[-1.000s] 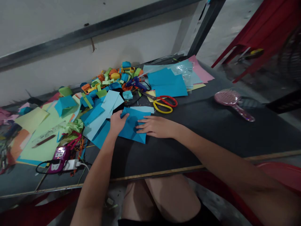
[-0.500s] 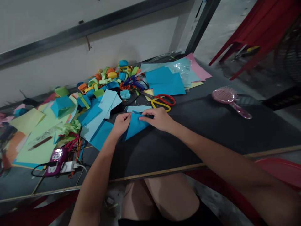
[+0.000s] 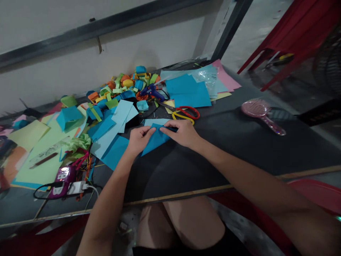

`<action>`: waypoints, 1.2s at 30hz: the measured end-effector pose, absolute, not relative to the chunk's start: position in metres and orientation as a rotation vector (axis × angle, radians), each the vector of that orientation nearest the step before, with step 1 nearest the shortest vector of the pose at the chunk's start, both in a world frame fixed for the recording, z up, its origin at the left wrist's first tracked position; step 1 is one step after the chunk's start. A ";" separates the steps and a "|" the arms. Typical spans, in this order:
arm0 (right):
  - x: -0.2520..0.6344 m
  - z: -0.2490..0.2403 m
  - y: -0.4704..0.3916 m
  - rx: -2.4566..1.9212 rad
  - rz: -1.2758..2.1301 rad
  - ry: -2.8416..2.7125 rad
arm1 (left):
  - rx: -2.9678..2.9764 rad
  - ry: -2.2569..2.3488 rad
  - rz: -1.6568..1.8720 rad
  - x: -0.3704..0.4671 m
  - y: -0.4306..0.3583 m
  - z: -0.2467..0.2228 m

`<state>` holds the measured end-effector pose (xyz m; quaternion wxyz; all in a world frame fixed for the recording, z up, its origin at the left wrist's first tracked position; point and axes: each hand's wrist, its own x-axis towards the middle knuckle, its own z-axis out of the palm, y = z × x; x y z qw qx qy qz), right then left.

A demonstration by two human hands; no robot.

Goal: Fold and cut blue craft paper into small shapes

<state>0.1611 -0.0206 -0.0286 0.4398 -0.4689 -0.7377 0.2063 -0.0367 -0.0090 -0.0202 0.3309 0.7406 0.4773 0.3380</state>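
Note:
A blue sheet of paper (image 3: pixel 154 143) is held between both hands over the dark table, with its upper edge folded. My left hand (image 3: pixel 140 139) pinches it at the upper left. On its upper right side, my right hand (image 3: pixel 183 134) grips it between thumb and fingers. Just behind the hands lie scissors (image 3: pixel 188 113) with red and yellow handles. A pale blue strip (image 3: pixel 157 122) rests beyond the fingertips. Light blue and blue papers (image 3: pixel 117 151) are spread beside my left hand.
Folded colourful paper pieces (image 3: pixel 128 83) are heaped by the wall, beside a blue glue gun (image 3: pixel 153 92). A pink hairbrush (image 3: pixel 262 113) lies at the right. A purple device (image 3: pixel 63 181) with cables sits at the front left, near green sheets (image 3: pixel 42 156).
My left thumb and fingers have shifted right along the paper's upper edge, closer to my right hand. The paper's top left part now lies flatter.

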 end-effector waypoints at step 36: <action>0.160 -0.020 -0.024 -0.933 0.331 -1.877 | 2.376 1.200 0.688 -0.028 -0.020 -0.016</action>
